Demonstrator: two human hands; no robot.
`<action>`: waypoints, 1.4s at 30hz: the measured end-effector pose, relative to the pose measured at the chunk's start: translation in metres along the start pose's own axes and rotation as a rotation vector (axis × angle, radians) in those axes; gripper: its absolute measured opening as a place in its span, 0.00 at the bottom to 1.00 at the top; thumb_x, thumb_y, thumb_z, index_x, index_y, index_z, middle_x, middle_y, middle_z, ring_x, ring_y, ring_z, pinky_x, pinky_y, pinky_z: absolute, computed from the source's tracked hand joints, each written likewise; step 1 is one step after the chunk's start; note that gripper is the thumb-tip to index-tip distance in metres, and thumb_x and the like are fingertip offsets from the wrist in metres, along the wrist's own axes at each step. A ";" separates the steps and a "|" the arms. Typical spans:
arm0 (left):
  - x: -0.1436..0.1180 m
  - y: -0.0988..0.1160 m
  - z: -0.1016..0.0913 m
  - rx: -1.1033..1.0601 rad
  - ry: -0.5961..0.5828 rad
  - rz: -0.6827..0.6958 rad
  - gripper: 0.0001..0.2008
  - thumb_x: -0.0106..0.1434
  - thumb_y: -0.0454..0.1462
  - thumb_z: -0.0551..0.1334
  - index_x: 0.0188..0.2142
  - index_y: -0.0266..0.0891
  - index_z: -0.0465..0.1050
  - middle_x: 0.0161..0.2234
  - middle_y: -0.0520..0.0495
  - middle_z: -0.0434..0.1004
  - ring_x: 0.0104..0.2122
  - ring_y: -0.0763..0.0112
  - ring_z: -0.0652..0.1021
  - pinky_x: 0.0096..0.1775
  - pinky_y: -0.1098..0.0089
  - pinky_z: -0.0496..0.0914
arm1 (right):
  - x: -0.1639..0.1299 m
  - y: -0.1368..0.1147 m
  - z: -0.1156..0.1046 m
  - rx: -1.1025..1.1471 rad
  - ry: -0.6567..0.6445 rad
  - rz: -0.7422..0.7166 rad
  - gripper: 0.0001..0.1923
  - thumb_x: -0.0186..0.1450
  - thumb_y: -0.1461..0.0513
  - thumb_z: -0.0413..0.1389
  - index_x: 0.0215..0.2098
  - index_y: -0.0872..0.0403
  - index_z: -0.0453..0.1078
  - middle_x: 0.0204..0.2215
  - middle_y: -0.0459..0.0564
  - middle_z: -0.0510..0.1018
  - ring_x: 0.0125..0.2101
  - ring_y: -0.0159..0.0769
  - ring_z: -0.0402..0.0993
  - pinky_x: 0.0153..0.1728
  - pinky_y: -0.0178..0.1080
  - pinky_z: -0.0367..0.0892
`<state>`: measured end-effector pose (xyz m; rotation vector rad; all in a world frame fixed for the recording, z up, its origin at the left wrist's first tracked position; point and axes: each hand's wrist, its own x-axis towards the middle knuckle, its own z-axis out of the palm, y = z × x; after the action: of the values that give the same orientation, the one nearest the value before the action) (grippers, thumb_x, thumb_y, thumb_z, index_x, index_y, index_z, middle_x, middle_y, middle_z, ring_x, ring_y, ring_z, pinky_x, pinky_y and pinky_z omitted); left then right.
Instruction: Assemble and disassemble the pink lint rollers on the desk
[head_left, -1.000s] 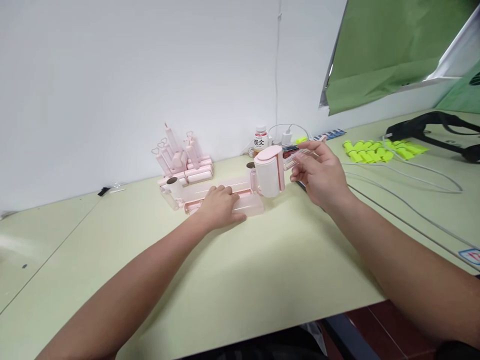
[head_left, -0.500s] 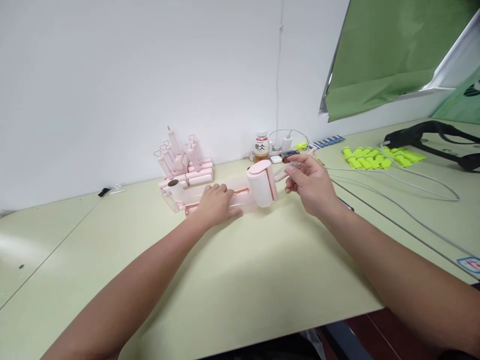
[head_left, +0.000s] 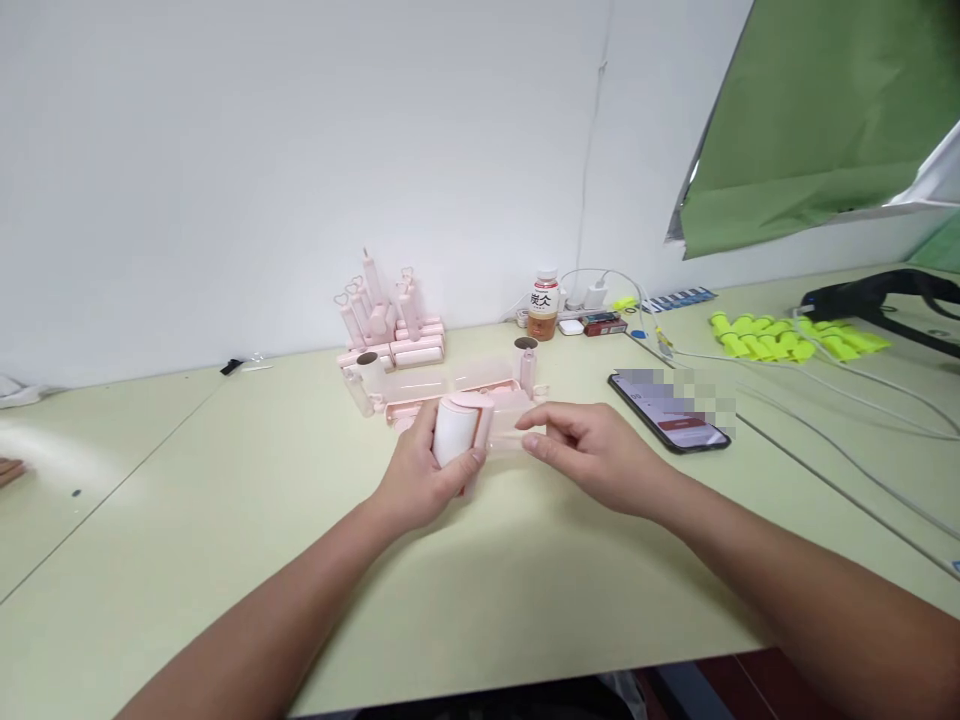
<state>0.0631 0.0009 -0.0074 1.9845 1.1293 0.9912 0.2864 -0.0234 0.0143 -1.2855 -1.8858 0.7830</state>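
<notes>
My left hand (head_left: 424, 470) is wrapped around a white lint roller (head_left: 454, 432) with a pink end and pink edge strip, holding it tilted above the table. Just right of it, my right hand (head_left: 589, 450) has thumb and index finger apart, with nothing visible between them. Behind both hands lie long pale-pink and clear plastic cases (head_left: 409, 385), partly covered by the left hand and the roller. A roll with a dark open core (head_left: 370, 370) stands at their left end, and a small pink handle (head_left: 528, 372) stands upright at the right.
Pink handles with heart-shaped loops (head_left: 360, 310) stand on pink-and-white boxes (head_left: 418, 352) by the wall. A labelled bottle (head_left: 543, 305), a phone (head_left: 667, 412), white cables (head_left: 847, 405), bright yellow pieces (head_left: 761, 335) and a black strap-like device (head_left: 877, 300) are to the right.
The lint roller has moved left and nearer, into my left hand, which was on the pink cases before. My right hand has come lower and left, away from the clear piece at its fingertips.
</notes>
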 end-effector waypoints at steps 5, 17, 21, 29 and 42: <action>-0.007 0.000 0.008 0.015 -0.226 0.146 0.24 0.60 0.44 0.63 0.55 0.43 0.62 0.44 0.47 0.76 0.38 0.64 0.77 0.39 0.65 0.70 | -0.008 -0.007 -0.007 -0.182 0.064 -0.503 0.19 0.62 0.57 0.61 0.50 0.52 0.68 0.40 0.53 0.73 0.37 0.37 0.69 0.38 0.39 0.68; -0.009 -0.006 0.033 0.348 -0.386 0.368 0.17 0.57 0.43 0.62 0.44 0.42 0.64 0.40 0.46 0.75 0.35 0.62 0.76 0.32 0.67 0.66 | -0.021 -0.021 -0.005 -0.325 -0.252 -0.452 0.12 0.54 0.70 0.58 0.33 0.53 0.63 0.32 0.46 0.64 0.29 0.31 0.62 0.27 0.33 0.60; -0.006 -0.011 0.033 0.407 -0.399 0.441 0.12 0.58 0.41 0.60 0.39 0.41 0.63 0.38 0.46 0.74 0.35 0.63 0.74 0.33 0.67 0.67 | -0.024 -0.025 0.001 -0.497 -0.247 -0.438 0.10 0.53 0.70 0.56 0.26 0.53 0.58 0.29 0.44 0.61 0.25 0.29 0.57 0.23 0.33 0.53; 0.000 -0.013 0.034 0.438 -0.395 0.517 0.09 0.61 0.40 0.57 0.40 0.40 0.63 0.38 0.45 0.74 0.36 0.63 0.74 0.36 0.66 0.68 | -0.025 -0.021 0.003 -0.569 -0.278 -0.484 0.11 0.56 0.70 0.54 0.25 0.53 0.54 0.28 0.44 0.61 0.25 0.30 0.57 0.23 0.33 0.50; -0.004 -0.013 0.031 0.112 -0.386 0.345 0.12 0.58 0.38 0.62 0.41 0.41 0.64 0.37 0.49 0.74 0.33 0.68 0.74 0.34 0.69 0.68 | -0.017 -0.010 0.005 -0.376 -0.152 -0.642 0.09 0.58 0.71 0.52 0.29 0.52 0.58 0.27 0.45 0.61 0.25 0.31 0.57 0.24 0.32 0.54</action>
<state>0.0827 -0.0016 -0.0347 2.3851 0.6568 0.6712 0.2809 -0.0434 0.0157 -0.7414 -2.4563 0.1960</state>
